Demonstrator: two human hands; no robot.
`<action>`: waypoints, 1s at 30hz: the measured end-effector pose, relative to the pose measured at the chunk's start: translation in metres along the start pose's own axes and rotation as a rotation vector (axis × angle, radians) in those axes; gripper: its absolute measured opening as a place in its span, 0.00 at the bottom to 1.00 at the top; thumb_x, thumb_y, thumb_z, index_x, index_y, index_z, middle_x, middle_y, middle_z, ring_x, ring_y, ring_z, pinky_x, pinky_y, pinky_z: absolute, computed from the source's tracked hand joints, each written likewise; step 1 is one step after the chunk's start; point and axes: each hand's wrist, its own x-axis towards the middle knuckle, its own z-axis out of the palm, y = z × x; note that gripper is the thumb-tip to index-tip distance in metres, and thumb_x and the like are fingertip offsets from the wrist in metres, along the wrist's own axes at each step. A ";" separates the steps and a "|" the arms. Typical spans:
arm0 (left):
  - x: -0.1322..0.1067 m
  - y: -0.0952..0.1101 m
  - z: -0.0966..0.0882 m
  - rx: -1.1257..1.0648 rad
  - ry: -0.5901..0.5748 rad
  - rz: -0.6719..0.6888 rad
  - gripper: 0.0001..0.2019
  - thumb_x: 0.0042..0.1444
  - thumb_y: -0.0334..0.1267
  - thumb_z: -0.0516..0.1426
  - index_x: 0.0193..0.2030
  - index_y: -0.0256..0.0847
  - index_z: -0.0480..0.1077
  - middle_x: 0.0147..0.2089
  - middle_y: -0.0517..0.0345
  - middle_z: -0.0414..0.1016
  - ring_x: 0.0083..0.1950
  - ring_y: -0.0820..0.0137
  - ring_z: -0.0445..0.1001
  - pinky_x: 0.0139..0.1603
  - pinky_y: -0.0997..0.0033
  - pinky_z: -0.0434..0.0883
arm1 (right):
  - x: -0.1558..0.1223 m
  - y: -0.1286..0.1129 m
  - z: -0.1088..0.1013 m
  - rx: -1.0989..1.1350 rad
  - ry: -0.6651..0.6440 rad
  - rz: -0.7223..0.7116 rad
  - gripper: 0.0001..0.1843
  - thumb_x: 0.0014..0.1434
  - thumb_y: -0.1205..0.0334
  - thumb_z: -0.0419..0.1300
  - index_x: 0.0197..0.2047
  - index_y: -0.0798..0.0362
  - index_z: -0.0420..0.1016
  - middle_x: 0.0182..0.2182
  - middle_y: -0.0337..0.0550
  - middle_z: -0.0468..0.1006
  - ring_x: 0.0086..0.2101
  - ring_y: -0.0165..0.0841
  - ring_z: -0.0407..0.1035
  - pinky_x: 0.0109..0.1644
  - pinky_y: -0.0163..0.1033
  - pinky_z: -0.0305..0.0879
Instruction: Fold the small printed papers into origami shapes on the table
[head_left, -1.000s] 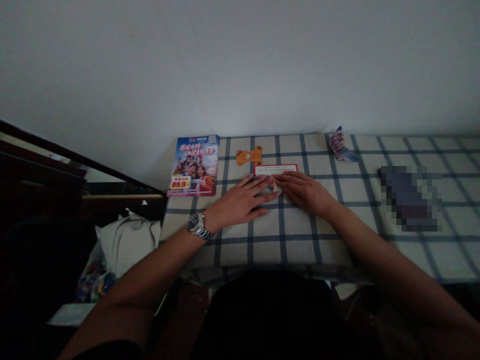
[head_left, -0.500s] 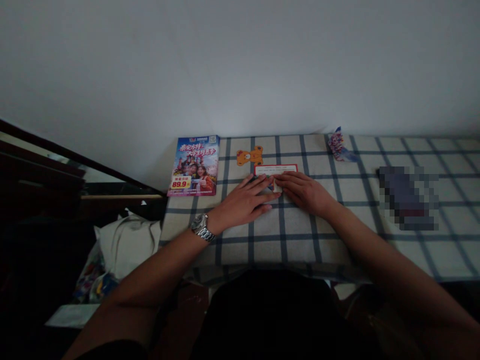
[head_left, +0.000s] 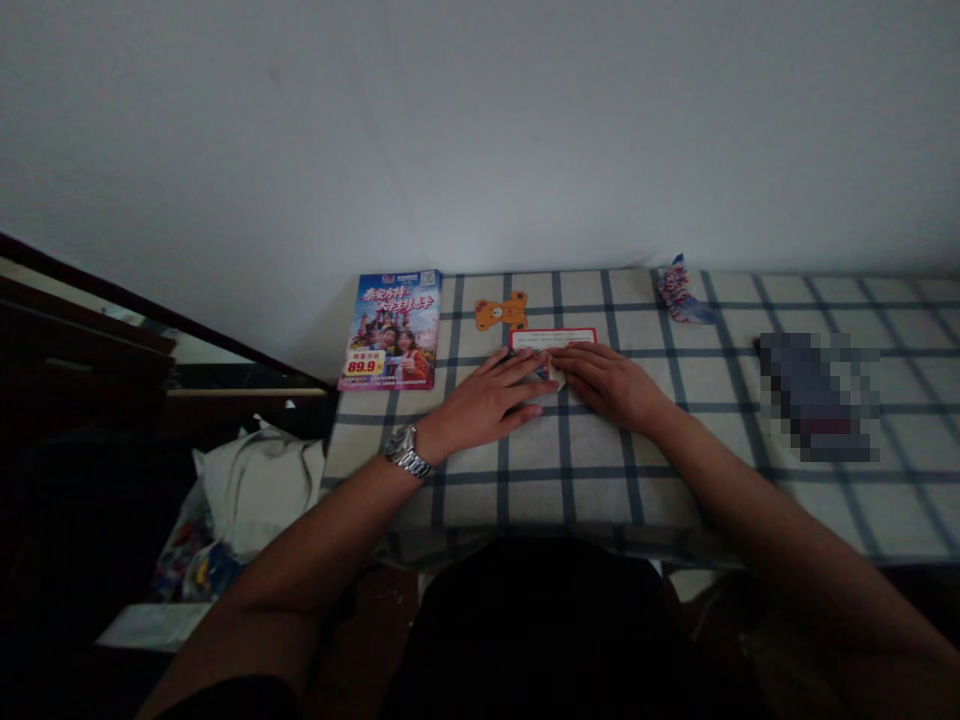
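A small sheet of paper (head_left: pixel 553 337) with a red border and lines of print lies on the checked tablecloth, largely covered by both hands. My left hand (head_left: pixel 487 398) rests flat on its left part, fingers spread, a metal watch (head_left: pixel 407 451) on the wrist. At the paper's right side my right hand (head_left: pixel 609 385) has its fingers held together on the near edge, where a small pale, folded-looking corner (head_left: pixel 556 377) shows between the hands. The right thumb is hidden. Just beyond the left fingers lies an orange bear-shaped cutout (head_left: pixel 501 312).
A colourful leaflet (head_left: pixel 391 330) lies at the table's left end. A crumpled wrapper (head_left: pixel 677 292) is near the wall, and a dark blurred object (head_left: pixel 814 395) lies on the right. A white bag (head_left: pixel 262 480) stands below the left edge.
The left fingers have shifted very slightly on the paper. The right hand keeps nearly the same place at the pale corner, and the view has moved a little.
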 end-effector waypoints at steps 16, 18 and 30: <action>-0.001 0.003 -0.002 0.041 0.030 -0.012 0.20 0.79 0.42 0.51 0.73 0.49 0.68 0.77 0.56 0.65 0.79 0.62 0.61 0.83 0.45 0.57 | 0.007 -0.011 0.003 0.031 0.095 0.053 0.14 0.72 0.61 0.63 0.58 0.51 0.81 0.58 0.52 0.83 0.59 0.48 0.76 0.65 0.60 0.76; -0.001 0.005 -0.003 0.049 0.040 -0.024 0.20 0.78 0.42 0.51 0.72 0.49 0.70 0.77 0.55 0.66 0.78 0.59 0.62 0.81 0.46 0.60 | 0.007 -0.011 0.004 0.029 0.100 0.060 0.14 0.71 0.60 0.64 0.58 0.51 0.80 0.58 0.52 0.83 0.59 0.48 0.76 0.65 0.59 0.75; 0.002 0.005 -0.001 0.038 0.049 -0.037 0.20 0.79 0.38 0.48 0.72 0.45 0.69 0.71 0.54 0.73 0.73 0.60 0.69 0.76 0.48 0.68 | 0.009 -0.012 0.004 0.014 0.094 0.051 0.13 0.70 0.59 0.65 0.56 0.51 0.80 0.56 0.52 0.84 0.57 0.49 0.76 0.63 0.59 0.76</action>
